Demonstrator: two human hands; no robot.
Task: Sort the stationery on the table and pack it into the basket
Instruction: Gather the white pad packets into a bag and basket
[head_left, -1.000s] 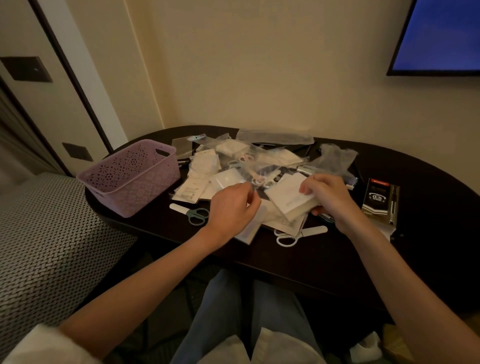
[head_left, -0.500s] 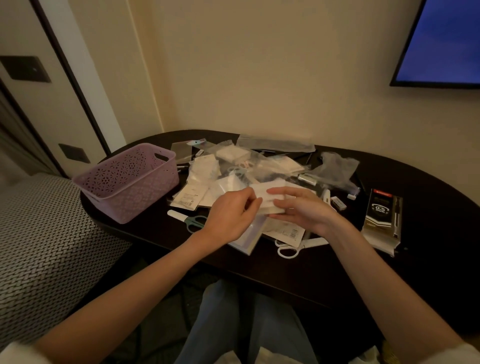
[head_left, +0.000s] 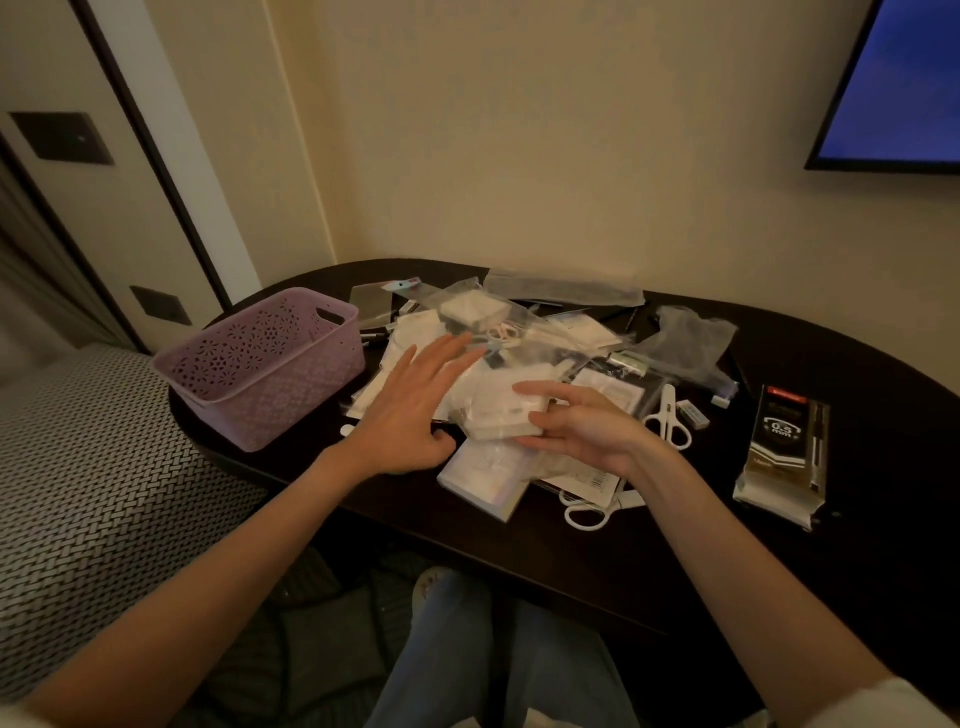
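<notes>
Head view: as we look down from the head camera, both our hands hang over a heap of stationery on a dark oval worktop (head_left: 597, 561).
Left hand: our left hand (head_left: 410, 405) is flat and palm-down, its fingers (head_left: 441, 353) straight and spread, holding nothing; whether they touch the packets beneath we cannot tell.
Right hand: our right hand (head_left: 582, 431) lies palm-up with its fingers (head_left: 545, 392) loosely curled round a small white packet (head_left: 501, 410), index over the top, the others under its near edge.
Stationery pile: clear bags and white packets (head_left: 519, 332) lie heaped beyond and under both sets of fingers.
Flat white pack: a flat white pack (head_left: 483, 475) lies just below the right fingers, at the near edge of the heap.
Scissors: one pair of white scissors (head_left: 670, 415) lies just right of the right fingers; a second white pair (head_left: 589, 512) lies nearer us, partly under a barcoded sheet (head_left: 592, 480).
Lead pack: a black 0.5 mm pack (head_left: 784, 452) sits well right of the right hand.
Basket: the lilac basket (head_left: 270, 374) stands left of the left fingers, near but apart.
Surroundings: a patterned bed (head_left: 88, 493) lies left of the worktop and a screen (head_left: 904, 83) hangs on the wall.
</notes>
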